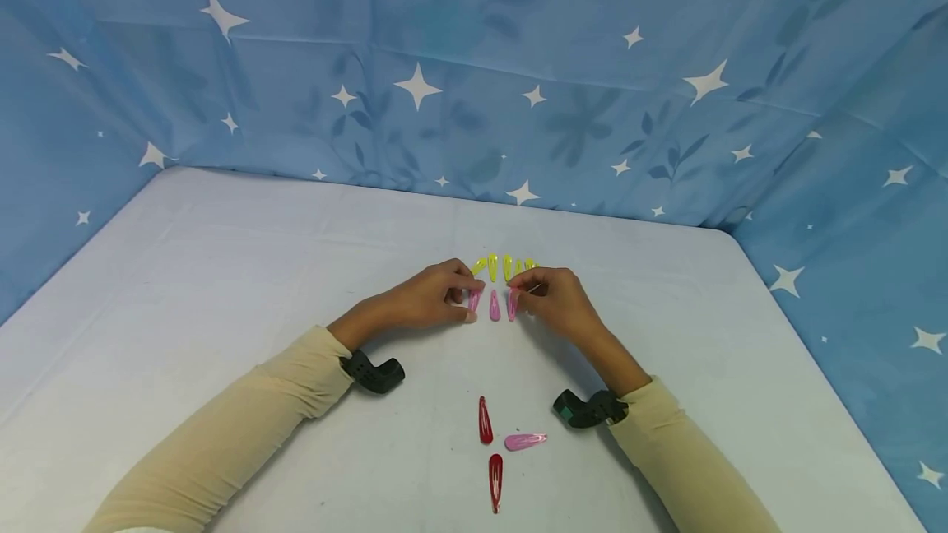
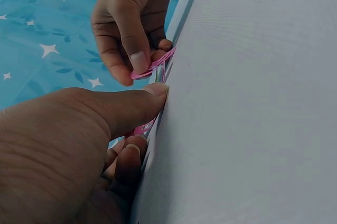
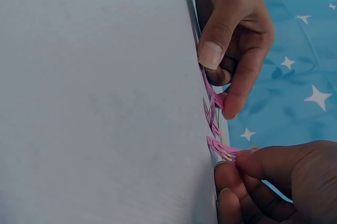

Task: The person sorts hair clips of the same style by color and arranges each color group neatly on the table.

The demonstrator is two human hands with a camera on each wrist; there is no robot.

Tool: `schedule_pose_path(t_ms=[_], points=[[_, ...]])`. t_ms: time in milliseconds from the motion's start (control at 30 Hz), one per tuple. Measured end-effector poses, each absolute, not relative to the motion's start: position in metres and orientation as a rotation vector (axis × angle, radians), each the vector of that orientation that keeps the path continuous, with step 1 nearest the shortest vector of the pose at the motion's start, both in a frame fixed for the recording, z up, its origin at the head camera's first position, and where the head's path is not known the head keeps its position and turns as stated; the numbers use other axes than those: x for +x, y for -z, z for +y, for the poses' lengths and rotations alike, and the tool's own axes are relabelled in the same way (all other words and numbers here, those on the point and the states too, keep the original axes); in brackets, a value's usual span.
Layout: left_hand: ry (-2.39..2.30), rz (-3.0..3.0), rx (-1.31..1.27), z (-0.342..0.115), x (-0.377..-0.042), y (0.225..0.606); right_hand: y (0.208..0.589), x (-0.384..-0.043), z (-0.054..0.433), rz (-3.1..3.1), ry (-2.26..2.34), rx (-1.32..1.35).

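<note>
Several pink and yellow snap hair clips lie near the middle of the white table. My left hand [image 1: 435, 296] holds a pink hair clip [image 1: 474, 299] by its two ends, between thumb and fingers, at the left of a short row. Beside it lies a second pink clip [image 1: 494, 306], touched by neither hand. At the right of this row, my right hand [image 1: 560, 300] pinches a third pink clip [image 1: 512, 305] between thumb and finger; the right wrist view shows this clip [image 3: 224, 149] at the fingertips. Just behind stands a row of yellow clips [image 1: 493, 267], partly hidden by the hands.
Closer to the person lie a red clip [image 1: 485, 421], another red clip [image 1: 495, 482] and a sideways pink clip [image 1: 525, 441]. A blue curtain with white stars [image 1: 444, 130] hangs behind the white table [image 1: 259, 270]. Each wrist wears a black camera band.
</note>
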State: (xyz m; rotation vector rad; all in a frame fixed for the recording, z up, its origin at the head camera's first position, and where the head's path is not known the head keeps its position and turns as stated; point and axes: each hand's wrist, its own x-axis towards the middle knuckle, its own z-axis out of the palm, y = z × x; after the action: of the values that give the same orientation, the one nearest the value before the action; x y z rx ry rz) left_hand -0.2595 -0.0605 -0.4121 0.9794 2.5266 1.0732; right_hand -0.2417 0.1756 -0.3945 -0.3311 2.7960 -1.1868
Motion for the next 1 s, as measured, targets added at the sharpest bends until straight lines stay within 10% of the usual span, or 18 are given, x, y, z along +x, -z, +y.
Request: schedule_pose_path(t_ms=[1000], points=[[-1.086, 2.522, 0.995, -0.0611, -0.2582, 0.4108, 0.3926, -0.2417, 0.1725, 2.845, 1.049, -0.252]])
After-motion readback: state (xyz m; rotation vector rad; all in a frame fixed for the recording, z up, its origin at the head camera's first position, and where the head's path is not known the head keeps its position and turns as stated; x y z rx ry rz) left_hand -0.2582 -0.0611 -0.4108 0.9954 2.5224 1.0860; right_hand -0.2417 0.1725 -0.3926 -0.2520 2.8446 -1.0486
